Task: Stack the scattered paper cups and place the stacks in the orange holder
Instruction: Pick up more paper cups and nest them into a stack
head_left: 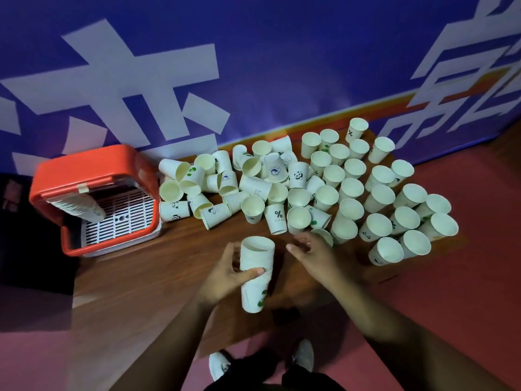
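The left hand (225,275) is gripping a stack of paper cups (256,272), thumb lying across the front and fingers curling round the far side. The stack's long axis is running near to far in the view, its open mouth pointing at the far end and its closed base, with a green print, pointing back toward the person. The right hand (313,255) is hovering just right of the stack with fingers loosely bent and holding nothing, beside a cup rim.

Beyond the hands, scattered cups (282,176) are lying tumbled on their sides at the middle, while upright cups (380,196) are standing mouth-up in rows on the right. On the left, the orange holder (93,165) is sitting open, with another stack (81,208) leaning inside over its white slotted grid.

Everything is resting on a wooden board (158,266) over a red floor (465,292), against a blue wall banner (253,66) bearing large white characters. White shoes (221,365) are showing at the near edge.
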The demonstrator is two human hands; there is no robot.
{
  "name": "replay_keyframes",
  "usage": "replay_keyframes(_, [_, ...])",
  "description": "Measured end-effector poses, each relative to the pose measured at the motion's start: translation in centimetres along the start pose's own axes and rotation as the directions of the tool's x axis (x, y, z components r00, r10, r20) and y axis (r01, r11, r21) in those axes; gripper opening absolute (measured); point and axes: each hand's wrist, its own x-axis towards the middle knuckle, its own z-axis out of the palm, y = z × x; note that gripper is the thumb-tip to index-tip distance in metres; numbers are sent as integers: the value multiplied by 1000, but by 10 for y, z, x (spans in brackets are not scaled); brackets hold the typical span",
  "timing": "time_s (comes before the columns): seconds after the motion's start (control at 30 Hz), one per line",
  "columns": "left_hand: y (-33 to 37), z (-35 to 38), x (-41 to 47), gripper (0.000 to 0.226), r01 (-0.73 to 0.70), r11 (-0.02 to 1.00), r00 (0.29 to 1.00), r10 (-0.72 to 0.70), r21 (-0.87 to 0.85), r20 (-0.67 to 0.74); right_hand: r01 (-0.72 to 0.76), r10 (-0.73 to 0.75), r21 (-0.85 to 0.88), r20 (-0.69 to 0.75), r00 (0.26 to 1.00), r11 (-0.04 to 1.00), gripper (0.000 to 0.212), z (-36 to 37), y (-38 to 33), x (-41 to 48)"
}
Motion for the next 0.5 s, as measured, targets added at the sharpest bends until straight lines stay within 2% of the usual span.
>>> replay_keyframes(0.07, [3,9,0,53,37,997,999,-39,-61,-37,-10,-2,-237,-51,999,971,43,-11,26,11])
replay_keyframes(0.13, [5,19,0,49,57,990,997,-64,-130,-52,4,-11,-433,-12,1000,901,47,-18,49,18])
replay_keyframes(0.23, [8,37,1,50,65,969,993,-88,-239,-84,83,-58,-624,61,996,777,36,-26,75,25])
replay_keyframes(0.4, [7,51,2,67,76,957,987,-111,-279,-114,244,-199,-675,145,969,696,20,-34,95,37])
replay_keyframes(0.5, [0,56,-2,65,95,954,978,-144,-285,-154,284,-259,-553,126,958,783,13,-37,93,41])
